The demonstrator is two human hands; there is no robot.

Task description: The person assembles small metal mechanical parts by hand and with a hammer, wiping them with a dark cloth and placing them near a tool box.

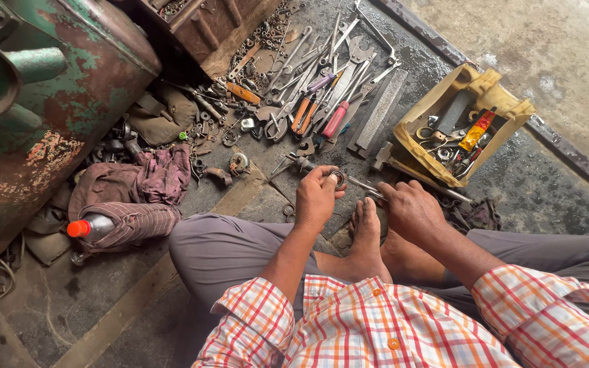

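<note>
Small metal ring (pixel 337 178), bearing-like, round and dull grey, sits pinched at the fingertips of the left hand (pixel 317 197), raised just above the person's bare foot (pixel 366 228) and in front of the crossed legs. Judged: light, rigid, likely greasy and so slippery; best gripped across its outer rim, as the fingers do now, not by the bore. A thin metal tool (pixel 363 186), rod- or plier-like, runs from the ring toward the right hand (pixel 412 211), which is curled closed around its near end; tip of tool is touching or just beside the ring, cannot tell which. Judged: tool stiff, narrow, apt to skid off the smooth ring. The 2 hands are near each other, ring between them and nearer the left. Outward: a hammer (pixel 403 169) lies just beyond the right hand; a yellow tray (pixel 417 153) of small parts to the right; a spread of wrenches (pixel 322 68) and pliers ahead; a crumpled cloth (pixel 141 184) and an orange-capped bottle (pixel 90 227) to the left.
</note>
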